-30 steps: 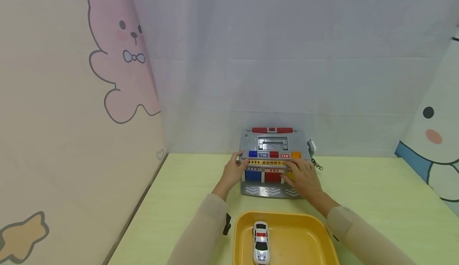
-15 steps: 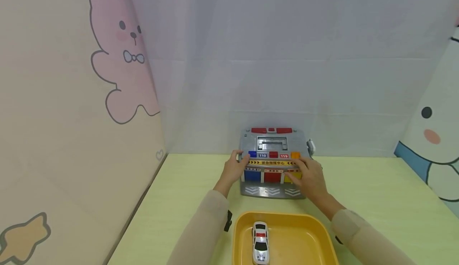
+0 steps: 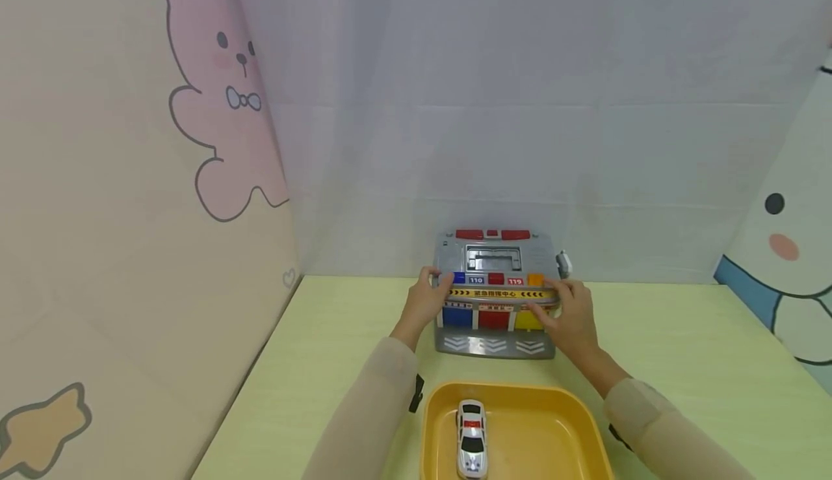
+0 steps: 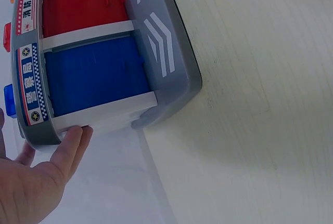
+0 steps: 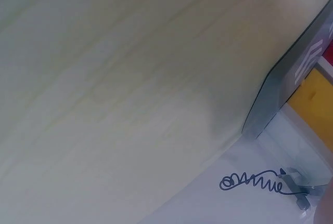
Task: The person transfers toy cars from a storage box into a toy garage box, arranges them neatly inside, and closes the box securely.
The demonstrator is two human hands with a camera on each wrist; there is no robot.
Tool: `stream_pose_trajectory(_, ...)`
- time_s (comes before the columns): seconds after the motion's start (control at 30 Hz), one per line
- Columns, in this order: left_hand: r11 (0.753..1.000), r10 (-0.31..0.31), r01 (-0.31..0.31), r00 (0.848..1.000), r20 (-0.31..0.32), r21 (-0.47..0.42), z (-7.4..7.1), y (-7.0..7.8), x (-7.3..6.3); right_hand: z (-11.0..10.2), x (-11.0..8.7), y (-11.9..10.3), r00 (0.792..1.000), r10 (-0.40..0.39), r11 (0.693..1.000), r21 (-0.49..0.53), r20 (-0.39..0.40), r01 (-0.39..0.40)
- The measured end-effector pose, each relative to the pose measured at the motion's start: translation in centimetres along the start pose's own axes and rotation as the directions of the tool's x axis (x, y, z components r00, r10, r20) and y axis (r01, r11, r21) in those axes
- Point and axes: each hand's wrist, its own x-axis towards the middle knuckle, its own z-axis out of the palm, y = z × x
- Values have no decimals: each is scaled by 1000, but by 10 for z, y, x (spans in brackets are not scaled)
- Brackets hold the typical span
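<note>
I saw the station (image 3: pixel 495 294) at the table's (image 3: pixel 669 372) far edge, doors (image 3: pixel 494 320) facing near, in reach. The left hand (image 3: pixel 422 307) gripped its left end, seemingly to steady it; whether the right hand (image 3: pixel 573 318), touching the right end, grasped it, I couldn't tell.

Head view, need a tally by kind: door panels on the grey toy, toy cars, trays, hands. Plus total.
Door panels: 3 (blue panel, red panel, yellow panel)
Toy car: 1
Tray: 1
Hands: 2 (left hand, right hand)
Total: 7
</note>
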Motion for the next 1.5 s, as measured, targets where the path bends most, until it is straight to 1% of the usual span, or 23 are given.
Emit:
stream_pose_trajectory(0.2,1000,-13,13,1000,-13,14,2,1,3,-1,2,0,999,46,999,20,5,-46)
stream_pose_trajectory(0.37,1000,-24,24,1000,-18,20,2,4,1,-2,3,-1,995,97,994,49,8,-97)
stream_pose_trajectory(0.43,999,-24,25,999,-21,23,2,5,-1,-3,3,0,991,130,989,73,18,-131)
stream_pose_trajectory(0.5,999,-26,27,999,-26,34,3,7,-2,-3,3,2,983,178,979,99,33,-181)
stream_pose_trajectory(0.6,999,-37,38,999,-29,38,4,8,-2,-2,3,4,966,252,957,135,61,-258)
stream_pose_trajectory(0.73,998,-49,50,998,-27,35,6,7,-2,-3,4,4,945,314,932,161,92,-325)
stream_pose_trajectory(0.8,998,-47,48,999,-26,38,6,6,-1,-4,5,4,933,341,917,178,111,-357)
stream_pose_trajectory(0.9,999,-27,28,999,-29,45,6,5,0,-5,5,5,912,382,891,204,149,-406)
stream_pose_trajectory(1.03,999,-10,11,999,-35,51,6,6,-1,-6,6,6,892,411,873,198,190,-445)
stream_pose_trajectory(1.13,999,-19,21,999,-35,50,6,7,-1,-6,6,7,878,426,863,193,217,-467)
stream_pose_trajectory(1.2,998,-25,27,999,-36,51,7,7,-1,-6,6,8,873,429,857,202,232,-474)
stream_pose_trajectory(1.3,998,-26,28,999,-37,57,7,7,0,-7,6,8,858,437,842,214,269,-496)
stream_pose_trajectory(1.37,998,-23,25,999,-37,63,6,8,0,-8,7,7,842,450,822,229,299,-521)
stream_pose_trajectory(1.4,998,-22,24,999,-35,65,6,8,0,-9,7,6,828,462,807,238,318,-541)
stream_pose_trajectory(1.5,998,-22,24,999,-26,66,5,9,0,-11,7,5,796,487,761,273,361,-589)
